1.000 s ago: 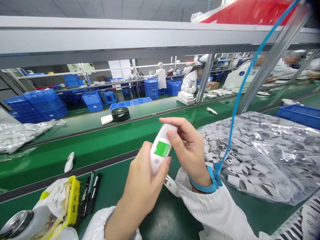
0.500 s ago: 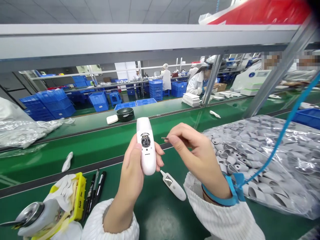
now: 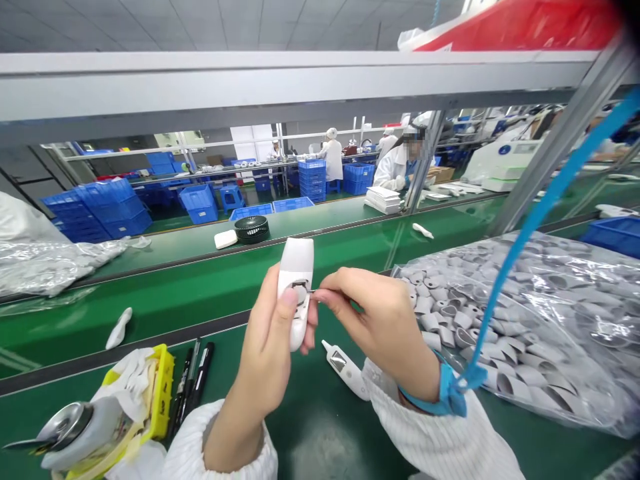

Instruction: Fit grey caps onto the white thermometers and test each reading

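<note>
Left hand (image 3: 265, 347) grasps white oblong plastic device (image 3: 296, 261), round recess (image 3: 302, 294) exposed, likely for access; right hand (image 3: 377, 317) pinches slim dark piece (image 3: 313, 291) alongside.

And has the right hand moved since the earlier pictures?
Yes: against the round black object, the right hand has moved left and slightly lower in the picture.

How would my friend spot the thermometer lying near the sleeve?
Start at the big clear bag of grey plastic pieces on the right. Left of it, on the green worktop beside the right sleeve, lies the white thermometer. Its screen and pointed tip show, while the held thermometer in the left hand shows an open back compartment.
</note>
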Demonstrator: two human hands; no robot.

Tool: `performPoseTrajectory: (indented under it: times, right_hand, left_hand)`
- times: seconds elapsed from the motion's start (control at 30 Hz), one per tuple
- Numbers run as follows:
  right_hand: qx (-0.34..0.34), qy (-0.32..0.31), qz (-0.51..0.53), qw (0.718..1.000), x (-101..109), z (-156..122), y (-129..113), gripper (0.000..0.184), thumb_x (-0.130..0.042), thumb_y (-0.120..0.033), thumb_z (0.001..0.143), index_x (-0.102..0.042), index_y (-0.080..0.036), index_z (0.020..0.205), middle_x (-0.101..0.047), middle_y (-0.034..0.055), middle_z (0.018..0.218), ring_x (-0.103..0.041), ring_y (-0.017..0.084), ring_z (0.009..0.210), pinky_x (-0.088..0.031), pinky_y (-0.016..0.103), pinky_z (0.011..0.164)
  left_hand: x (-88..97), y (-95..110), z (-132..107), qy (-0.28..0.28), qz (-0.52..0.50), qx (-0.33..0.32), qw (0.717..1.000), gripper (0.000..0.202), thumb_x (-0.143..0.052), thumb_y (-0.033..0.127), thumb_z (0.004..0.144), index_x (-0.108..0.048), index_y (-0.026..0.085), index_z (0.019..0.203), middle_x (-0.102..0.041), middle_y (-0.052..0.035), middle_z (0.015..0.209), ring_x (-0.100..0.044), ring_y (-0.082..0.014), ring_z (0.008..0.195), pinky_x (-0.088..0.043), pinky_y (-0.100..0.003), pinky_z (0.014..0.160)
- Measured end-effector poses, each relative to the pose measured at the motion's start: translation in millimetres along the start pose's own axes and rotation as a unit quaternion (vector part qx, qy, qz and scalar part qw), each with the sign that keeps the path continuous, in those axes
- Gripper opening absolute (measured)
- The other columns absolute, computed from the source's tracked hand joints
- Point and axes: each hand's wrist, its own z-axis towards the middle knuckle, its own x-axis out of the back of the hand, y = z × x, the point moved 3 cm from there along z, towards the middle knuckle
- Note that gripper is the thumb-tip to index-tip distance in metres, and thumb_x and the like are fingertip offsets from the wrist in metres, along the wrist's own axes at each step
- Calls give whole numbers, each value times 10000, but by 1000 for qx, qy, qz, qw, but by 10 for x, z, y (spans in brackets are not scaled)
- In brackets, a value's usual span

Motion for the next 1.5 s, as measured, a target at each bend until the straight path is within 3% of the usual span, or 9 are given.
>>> performPoseTrajectory:
  times: [0.23, 0.37, 0.5, 0.63, 0.83, 1.07, 1.23, 1.37, 1.5]
  right_hand:
    - [84, 37, 18, 996, -11, 30, -32, 122, -554, -210, 1005, -674, -223, 994, -645, -6, 684, -550, 134, 563, -416, 264, 560]
    - [152, 16, 0, 988, -7, 30, -23, 198, -530, -136, 1006, -714, -206, 1034, -656, 3, 660, -567, 136, 572, -406, 264, 536]
    - [89, 81, 87, 989, -9, -20, 55, 126, -621, -172, 972, -726, -237, 946, -665, -6, 666, -574, 129, 544, -431, 262, 516]
    - [6, 171, 97, 980, 11, -109, 69, 90, -698, -200, 933, -742, -268, 971, -629, -24, 633, -529, 121, 502, -407, 267, 464]
    - [122, 122, -32, 984, 69, -105, -71, 138, -653, -148, 960, -682, -229, 1068, -670, -16, 648, -566, 123, 551, -402, 277, 523]
    - [207, 128, -175, 954, -59, -72, -223, 154, -561, -132, 1003, -672, -144, 896, -600, -10, 563, -488, 118, 516, -306, 306, 478]
    - [19, 86, 119, 989, -105, -17, -63, 119, -641, -172, 965, -635, -210, 853, -568, -38, 642, -487, 99, 548, -363, 244, 503]
    - [-232, -13, 425, 875, -209, 13, 153, 379, -883, -406, 742, -609, -213, 920, -392, -84, 635, -383, 92, 569, -379, 218, 508]
    - [-291, -42, 491, 820, -286, 26, 177, 433, -913, -453, 681, -604, -181, 816, -335, -81, 643, -337, 87, 605, -364, 224, 542]
  left_hand:
    - [-2, -1, 77, -96, -156, 96, 978, 242, -490, 405, 1013, -516, 198, 889, -573, 43, 576, -426, -47, 358, -358, -134, 371]
    - [-11, -62, 72, -145, -142, 121, 972, 161, -484, 273, 940, -561, 185, 1050, -606, 27, 633, -453, -49, 394, -382, -133, 398]
    - [-51, -73, 30, -166, -170, 134, 962, 354, -467, 198, 900, -515, 207, 1251, -635, 14, 735, -484, -55, 440, -419, -141, 415]
    - [-77, -54, 13, -137, -169, 119, 969, 488, -467, 153, 924, -414, 229, 1403, -629, 21, 772, -489, -57, 483, -425, -136, 430]
    - [-56, -53, 8, -63, -145, 83, 984, 610, -475, 146, 948, -299, 256, 1521, -580, 55, 735, -496, -68, 522, -429, -138, 452]
    - [-18, -69, -46, 49, 11, 4, 999, 570, -502, 169, 947, -432, 309, 1495, -601, 17, 860, -495, -88, 558, -425, -180, 462]
    - [-3, -108, -66, 24, 126, -77, 989, 640, -475, 149, 966, -365, 392, 1547, -615, 5, 957, -527, -123, 644, -441, -209, 526]
    - [-48, -94, -75, 4, 195, -106, 975, 730, -450, 68, 928, -338, 432, 1551, -625, 27, 967, -522, -111, 620, -465, -213, 571]
    - [-104, -77, -42, 27, 271, -120, 955, 775, -444, 42, 868, -326, 355, 1567, -682, -7, 1173, -591, -129, 700, -487, -234, 638]
